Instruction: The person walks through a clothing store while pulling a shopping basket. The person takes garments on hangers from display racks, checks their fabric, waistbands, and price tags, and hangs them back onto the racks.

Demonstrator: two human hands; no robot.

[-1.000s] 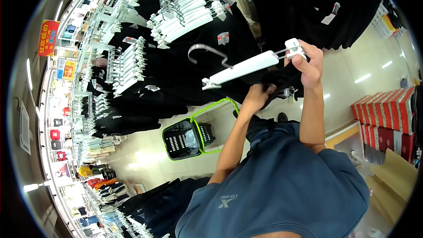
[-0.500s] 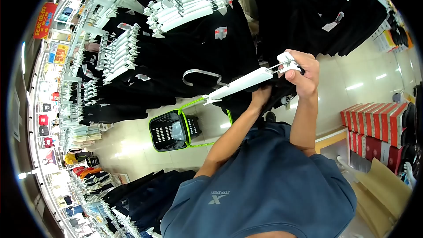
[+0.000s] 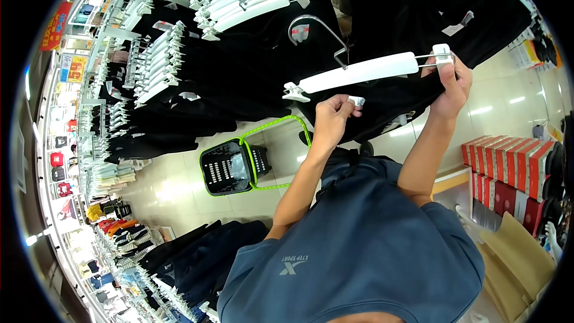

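Note:
A white clip hanger (image 3: 362,73) with a metal hook is held out in front of me. From it hangs a black garment (image 3: 382,104), seemingly trousers, largely merged with the dark clothes behind. My right hand (image 3: 451,91) is closed around the clip at the hanger's right end, thumb pressed on it. Below the bar, my left hand (image 3: 335,118) pinches a small white tag (image 3: 356,101) at the garment. The clip at the left end (image 3: 294,91) sticks out beyond the bar.
Racks of black clothes on white hangers (image 3: 257,6) stand ahead and to the left. A black shopping basket (image 3: 227,167) with a green handle is on the floor at left. Red and white boxes (image 3: 508,164) are stacked at right, beside a tan panel (image 3: 511,251).
The hanger has moved right and slightly up, and its hook now points upward. My left hand has come up from behind the bar and now pinches the tag.

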